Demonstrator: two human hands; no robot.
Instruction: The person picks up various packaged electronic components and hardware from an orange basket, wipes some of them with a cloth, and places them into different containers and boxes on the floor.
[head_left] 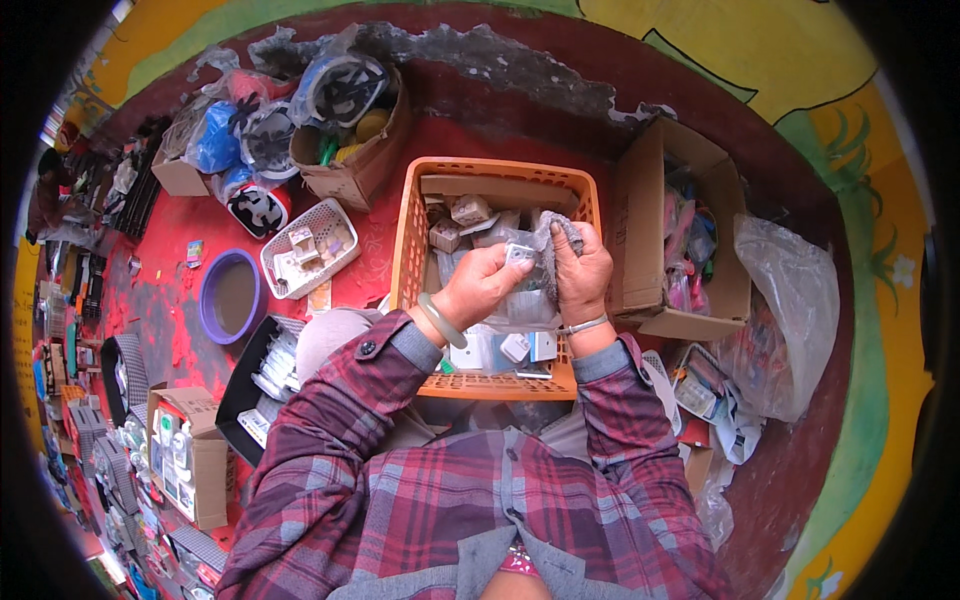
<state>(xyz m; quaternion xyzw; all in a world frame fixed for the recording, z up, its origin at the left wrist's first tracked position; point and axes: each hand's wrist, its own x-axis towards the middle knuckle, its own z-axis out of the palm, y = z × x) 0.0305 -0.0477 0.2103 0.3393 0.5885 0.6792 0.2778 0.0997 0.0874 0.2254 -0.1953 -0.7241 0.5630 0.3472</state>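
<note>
Above an orange plastic basket (409, 240), both my hands are raised close together. A small, flat white item (519, 254), which looks wrapped in clear plastic, is pinched by my left hand (478, 288); its exact kind I cannot make out. My right hand (584, 275) is closed on a grey cloth (564, 232), whose folds hang beside the fingers. Clear plastic shows between and below the hands. Inside the basket are small patterned boxes (470, 209), plastic bags and white packaged pieces (515, 347), partly covered by my hands.
Right of the basket stands an open cardboard box (630, 230) with colourful bagged goods, beside a clear plastic bag (795, 300). To the left are a white basket (288, 284), a purple basin (206, 305) and a black tray (232, 410). Bagged helmets (345, 88) lie behind, near a peeling wall.
</note>
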